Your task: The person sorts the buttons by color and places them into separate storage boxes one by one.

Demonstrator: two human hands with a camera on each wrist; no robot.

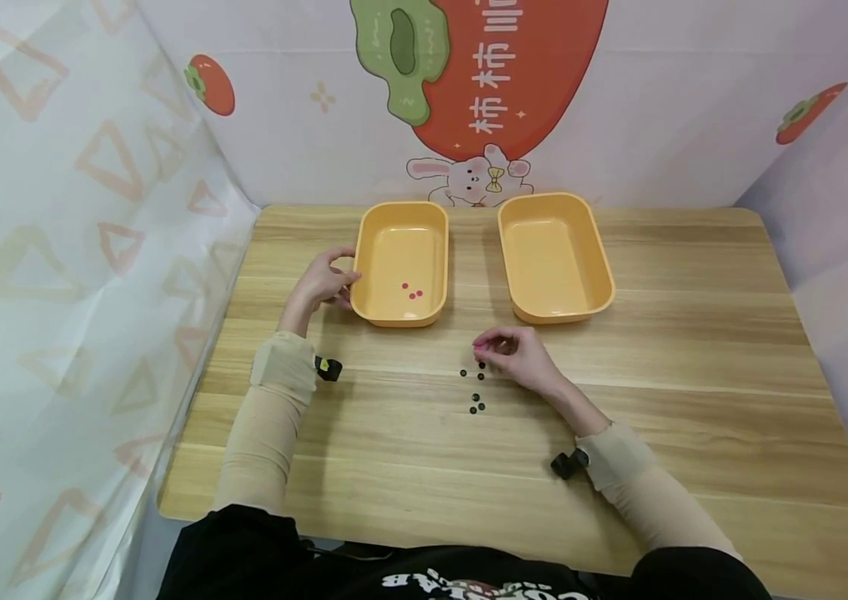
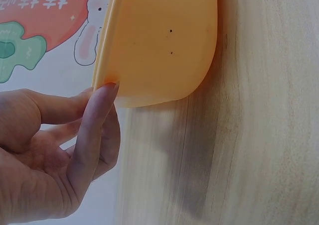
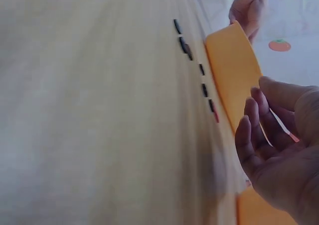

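Observation:
My left hand (image 1: 323, 282) grips the left rim of a yellow plastic basin (image 1: 399, 321); in the left wrist view, thumb and finger pinch that rim (image 2: 102, 60). Inside the basin lie 3 small red button-like discs (image 1: 412, 296). Over the middle of the table, my right hand (image 1: 521, 357) has thumb and forefinger together on a small pinkish-red disc (image 1: 478, 344). Several small black button-like discs (image 1: 475, 397) lie on the wood below and left of it. One red disc (image 3: 216, 116) rests at the end of the black ones in the right wrist view.
A second yellow basin (image 1: 554, 267) stands to the right of the first, with a gap between them. Both sit near the back edge of the wooden table (image 1: 694, 358). A printed cloth (image 1: 641, 125) hangs behind, and another at the left.

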